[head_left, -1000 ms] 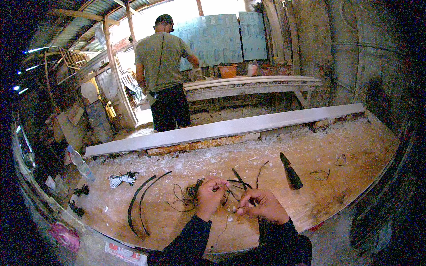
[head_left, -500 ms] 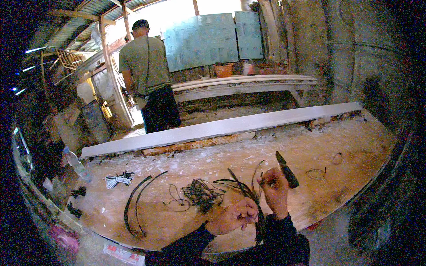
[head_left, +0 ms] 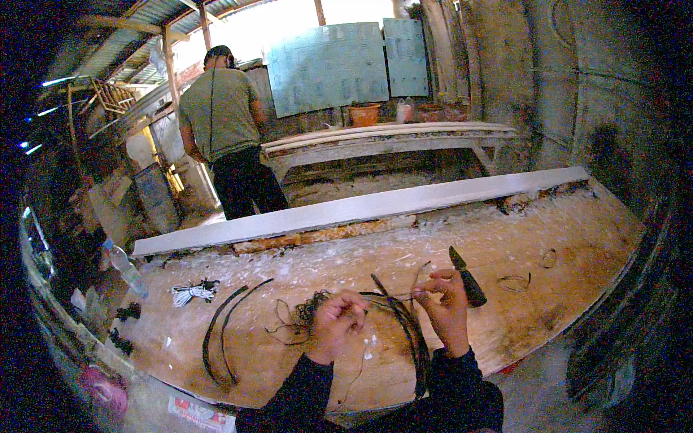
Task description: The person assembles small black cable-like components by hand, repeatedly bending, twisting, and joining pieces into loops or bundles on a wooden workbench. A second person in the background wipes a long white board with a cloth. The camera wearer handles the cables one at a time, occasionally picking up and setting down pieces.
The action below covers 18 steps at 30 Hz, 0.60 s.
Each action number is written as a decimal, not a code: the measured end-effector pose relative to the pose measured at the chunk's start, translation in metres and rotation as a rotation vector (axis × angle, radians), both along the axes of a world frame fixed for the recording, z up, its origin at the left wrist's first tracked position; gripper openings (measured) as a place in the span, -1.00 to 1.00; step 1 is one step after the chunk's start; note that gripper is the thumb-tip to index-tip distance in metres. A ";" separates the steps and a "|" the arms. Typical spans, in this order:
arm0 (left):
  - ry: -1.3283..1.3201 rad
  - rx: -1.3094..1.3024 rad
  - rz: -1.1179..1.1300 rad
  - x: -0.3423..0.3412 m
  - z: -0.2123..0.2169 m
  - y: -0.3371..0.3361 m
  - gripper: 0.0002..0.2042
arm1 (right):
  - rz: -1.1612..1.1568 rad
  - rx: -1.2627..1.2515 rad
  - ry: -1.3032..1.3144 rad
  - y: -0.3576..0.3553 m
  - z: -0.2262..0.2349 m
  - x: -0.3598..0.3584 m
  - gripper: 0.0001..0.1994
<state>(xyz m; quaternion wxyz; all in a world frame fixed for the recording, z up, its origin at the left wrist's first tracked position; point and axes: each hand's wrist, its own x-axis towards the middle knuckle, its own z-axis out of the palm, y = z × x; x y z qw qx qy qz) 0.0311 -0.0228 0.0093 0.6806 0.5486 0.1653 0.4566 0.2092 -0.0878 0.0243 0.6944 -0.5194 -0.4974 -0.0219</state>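
Observation:
My left hand is closed, its fingers curled in a pinch over the tangled bundle of thin dark cord, which it partly hides. A thin cord trails from beside this hand toward the table's near edge. My right hand pinches with thumb and forefinger at what looks like a thin cord end; a faint line runs from there toward the left hand. Beneath and between the hands lie long black strips. A dark-bladed knife rests just beyond my right hand.
Two curved black strips, a white cord bundle and a clear plastic bottle lie on the left. Small cord loops are on the right. A white board edges the table's far side. Another person stands beyond it.
My left hand has moved left and up, onto the cord bundle. My right hand's fingers have shifted slightly left. Small white bits show between the hands. The other person has stepped left.

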 end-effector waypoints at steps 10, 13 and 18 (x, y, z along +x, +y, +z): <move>-0.013 -0.168 0.463 -0.021 -0.004 0.039 -0.91 | 0.230 -0.383 -0.665 -0.010 0.003 -0.045 -0.89; 0.002 -0.182 0.489 -0.023 -0.013 0.045 -0.91 | 0.180 -0.411 -0.728 -0.013 0.003 -0.058 -0.90; -0.011 -0.186 0.466 -0.028 -0.021 0.054 -0.93 | 0.193 -0.412 -0.776 -0.014 0.001 -0.070 -0.89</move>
